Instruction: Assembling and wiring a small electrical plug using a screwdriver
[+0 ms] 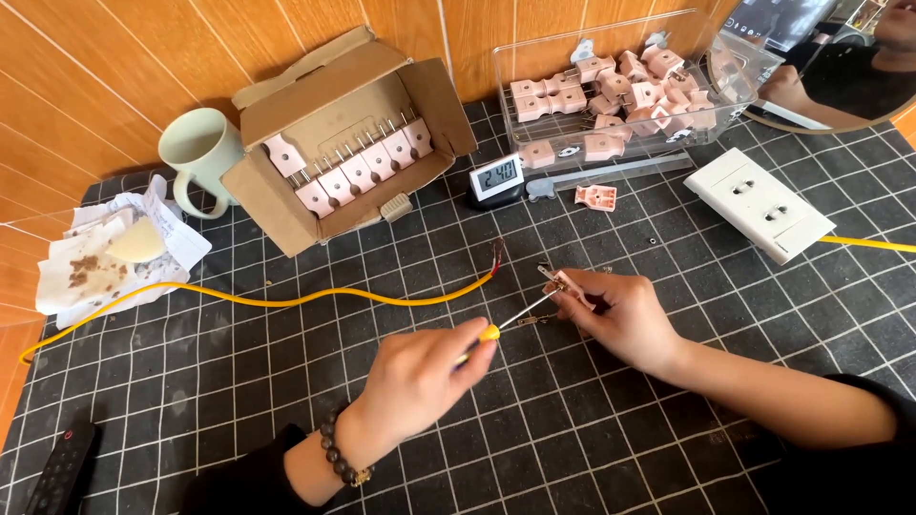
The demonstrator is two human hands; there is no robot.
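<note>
**Small plug part under the screwdriver tip**

The left hand (415, 377) is closed around a yellow-handled screwdriver (506, 319), its thin shaft slanting up and to the right. The right hand (620, 315) pinches a small pink plug part (563, 282) between its fingertips, held just above the gridded worktop (572, 439) near the middle of the scene, with the screwdriver tip meeting it.

The part looks light, rigid and smooth — hard plastic with slim metal prongs, likely to twist or slip under the blade's push unless it is pinched firmly by its flat plastic sides, clear of the prongs and the screw. The screwdriver seems light and stiff; a grip on the handle's back end gives the turn.

A yellow cable (286, 299) lies across the worktop, its bared end (497, 254) just beyond the two hands. Farther back stand a cardboard box (277, 186) with a row of pink plugs, a clear bin (611, 95) heaped with more, a pale green mug (200, 148), a small digital display (496, 177) and a white socket block (759, 203).
</note>
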